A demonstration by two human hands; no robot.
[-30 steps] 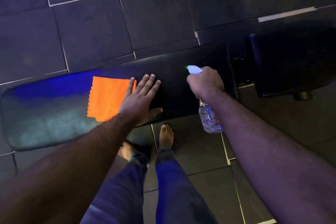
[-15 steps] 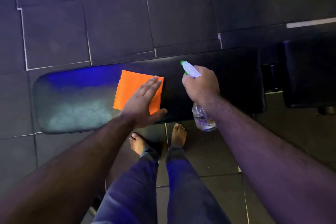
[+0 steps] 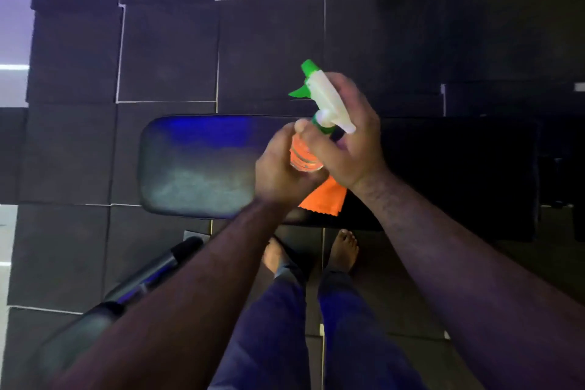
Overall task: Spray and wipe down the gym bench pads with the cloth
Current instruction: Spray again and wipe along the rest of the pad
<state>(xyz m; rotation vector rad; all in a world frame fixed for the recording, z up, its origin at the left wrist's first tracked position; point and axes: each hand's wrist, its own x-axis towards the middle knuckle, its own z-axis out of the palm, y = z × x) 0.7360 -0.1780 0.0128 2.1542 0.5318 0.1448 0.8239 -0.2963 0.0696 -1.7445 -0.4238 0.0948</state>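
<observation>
- Bench pad (image 3: 196, 168) runs across mid-frame, its lit left end dull and smeary; the right stretch is too dark to judge.
- Spray bottle (image 3: 316, 114) is held over the pad's centre: right hand (image 3: 354, 139) closed round the trigger head, left hand (image 3: 278, 168) wrapped round the clear body.
- Orange cloth (image 3: 326, 199) shows beneath both hands; I cannot tell whether the left hand also pinches it or it lies on the pad.
- Nozzle points toward the upper left, off the pad; tipping it down before squeezing would likely land the mist on vinyl, not floor tiles (image 3: 167, 51).

Bench pad (image 3: 196, 168): black, long, lying crosswise on dark tiled floor (image 3: 167, 51). Left end sheened, blue reflection. Orange cloth (image 3: 326, 198) lies flat on pad near front edge, partly hidden.
</observation>
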